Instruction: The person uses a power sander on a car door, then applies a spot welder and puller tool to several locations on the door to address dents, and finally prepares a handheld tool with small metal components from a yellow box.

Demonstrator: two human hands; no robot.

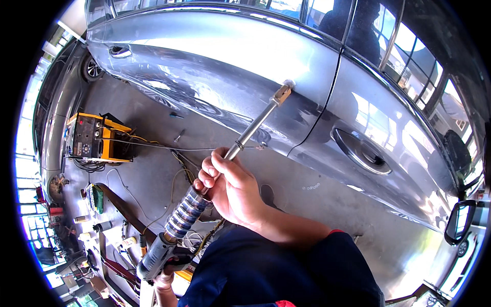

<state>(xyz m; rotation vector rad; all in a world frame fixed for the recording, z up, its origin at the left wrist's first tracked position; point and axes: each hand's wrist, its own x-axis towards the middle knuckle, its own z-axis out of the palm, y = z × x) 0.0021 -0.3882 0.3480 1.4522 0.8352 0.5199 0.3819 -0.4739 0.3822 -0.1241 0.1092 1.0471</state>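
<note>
A long steel slide-hammer puller [255,124] runs diagonally up to a silver car door [179,46], its brass-coloured head [281,95] meeting the panel at a small scuffed spot near the door seam. My right hand [232,192] has its fingers wrapped round the shaft, just above the ribbed metal weight [185,214]. Low at the left, my left hand [164,283] grips the puller's grey handle [153,260], partly hidden behind it.
Left on the floor stands a yellow and black machine [92,137] with trailing cables. Tools and parts [102,225] clutter the lower left. Another grey car [59,112] is at the far left. A side mirror [460,222] juts out at right.
</note>
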